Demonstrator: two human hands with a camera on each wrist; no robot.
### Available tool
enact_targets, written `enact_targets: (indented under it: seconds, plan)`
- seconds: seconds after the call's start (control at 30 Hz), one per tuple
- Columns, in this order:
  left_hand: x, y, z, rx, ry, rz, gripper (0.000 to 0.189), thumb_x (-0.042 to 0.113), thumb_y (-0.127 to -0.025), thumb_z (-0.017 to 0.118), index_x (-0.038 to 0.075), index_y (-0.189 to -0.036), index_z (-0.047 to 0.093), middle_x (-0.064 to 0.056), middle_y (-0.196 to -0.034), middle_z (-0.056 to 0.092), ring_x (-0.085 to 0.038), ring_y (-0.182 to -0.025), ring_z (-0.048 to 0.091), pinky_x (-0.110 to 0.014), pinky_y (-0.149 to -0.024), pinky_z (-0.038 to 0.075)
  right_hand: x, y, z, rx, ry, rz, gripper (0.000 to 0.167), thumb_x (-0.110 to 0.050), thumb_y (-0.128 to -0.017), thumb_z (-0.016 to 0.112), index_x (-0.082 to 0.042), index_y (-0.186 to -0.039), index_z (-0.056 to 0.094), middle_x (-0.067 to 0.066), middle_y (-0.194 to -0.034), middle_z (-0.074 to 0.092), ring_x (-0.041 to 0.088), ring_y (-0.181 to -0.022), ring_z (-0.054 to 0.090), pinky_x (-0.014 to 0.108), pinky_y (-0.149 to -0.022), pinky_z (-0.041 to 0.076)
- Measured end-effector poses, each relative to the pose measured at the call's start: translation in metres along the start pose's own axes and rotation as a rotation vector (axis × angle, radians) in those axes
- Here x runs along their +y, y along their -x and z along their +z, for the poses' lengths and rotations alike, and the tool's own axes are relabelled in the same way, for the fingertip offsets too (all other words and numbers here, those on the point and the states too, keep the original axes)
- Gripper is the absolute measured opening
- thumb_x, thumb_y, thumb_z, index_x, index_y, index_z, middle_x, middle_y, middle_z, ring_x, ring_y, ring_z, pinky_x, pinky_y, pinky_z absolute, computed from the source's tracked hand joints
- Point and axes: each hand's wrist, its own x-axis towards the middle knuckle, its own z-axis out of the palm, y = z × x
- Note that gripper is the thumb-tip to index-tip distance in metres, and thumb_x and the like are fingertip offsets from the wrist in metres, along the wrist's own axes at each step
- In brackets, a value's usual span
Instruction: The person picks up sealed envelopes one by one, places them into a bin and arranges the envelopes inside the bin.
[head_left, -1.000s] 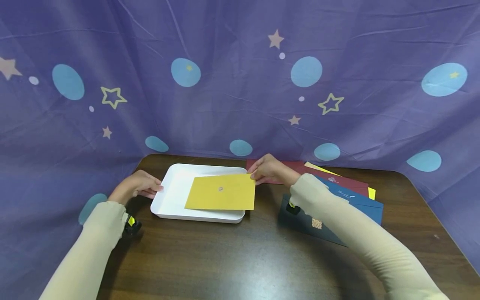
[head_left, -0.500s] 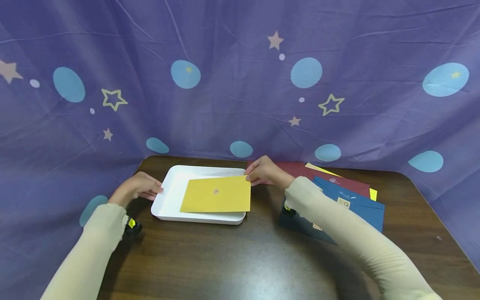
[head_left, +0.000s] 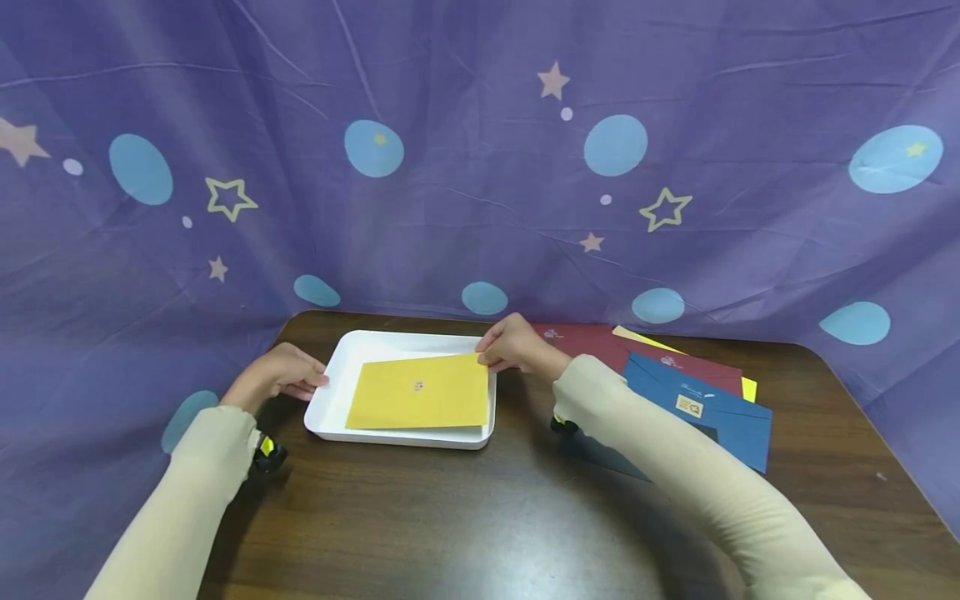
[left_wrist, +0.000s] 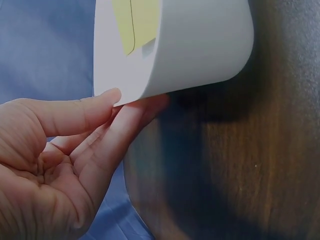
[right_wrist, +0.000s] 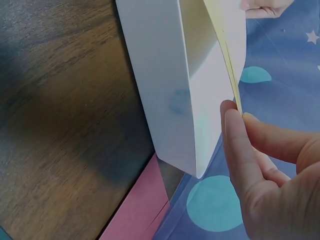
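A white rectangular tray [head_left: 339, 392] sits on the brown table, towards its back left. My left hand [head_left: 287, 373] pinches the tray's left rim; in the left wrist view the thumb lies on top and the fingers go underneath. Over the tray lies a yellow envelope [head_left: 420, 396] with a small printed mark in its middle. My right hand [head_left: 516, 346] pinches the envelope's far right corner between thumb and fingers. Seen from the right wrist, the envelope [right_wrist: 227, 55] is edge-on and tilted, its held end raised above the tray's rim.
Right of the tray, a blue envelope [head_left: 727, 417] overlaps red envelopes [head_left: 588, 336], with a strip of yellow paper [head_left: 748, 389] showing beneath. My right sleeve passes over the blue one. A purple patterned curtain [head_left: 480, 167] hangs right behind the wooden table [head_left: 420, 517].
My right hand has moved left and slightly down with the yellow envelope, which now lies within the tray's outline. More of the red envelopes shows. The left hand keeps its place on the rim.
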Motion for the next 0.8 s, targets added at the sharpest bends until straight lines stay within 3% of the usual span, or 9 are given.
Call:
enact_targets:
  seconds: [0.07, 0.33, 0.8]
  plan:
    - [0.000, 0.001, -0.001, -0.007, 0.011, 0.002, 0.045, -0.004, -0.092, 0.066, -0.023, -0.129, 0.051, 0.002, -0.069, 0.066, -0.006, -0.062, 0.064, -0.023, -0.062, 0.062, 0.000, -0.001, 0.003, 0.014, 0.014, -0.011, 0.015, 0.013, -0.083, 0.075, 0.013, -0.098, 0.073, 0.011, -0.077, 0.068, 0.015, -0.067, 0.067, 0.040, -0.072, 0.066]
    - [0.000, 0.002, -0.001, -0.008, 0.008, -0.003, 0.045, -0.003, -0.092, 0.067, -0.023, -0.129, 0.051, 0.002, -0.071, 0.066, -0.007, -0.063, 0.064, -0.023, -0.063, 0.062, 0.002, 0.000, 0.013, 0.042, 0.050, -0.046, 0.011, 0.013, -0.081, 0.076, 0.012, -0.092, 0.073, 0.015, -0.080, 0.071, 0.016, -0.068, 0.068, 0.038, -0.069, 0.066]
    - [-0.003, -0.001, -0.001, -0.007, 0.002, -0.003, 0.045, -0.002, -0.092, 0.067, -0.022, -0.130, 0.052, 0.002, -0.072, 0.065, -0.006, -0.063, 0.063, -0.023, -0.063, 0.062, -0.004, -0.003, 0.027, 0.096, 0.098, -0.018, 0.009, 0.011, -0.081, 0.077, 0.008, -0.089, 0.075, 0.016, -0.088, 0.073, 0.016, -0.071, 0.070, 0.033, -0.065, 0.065]
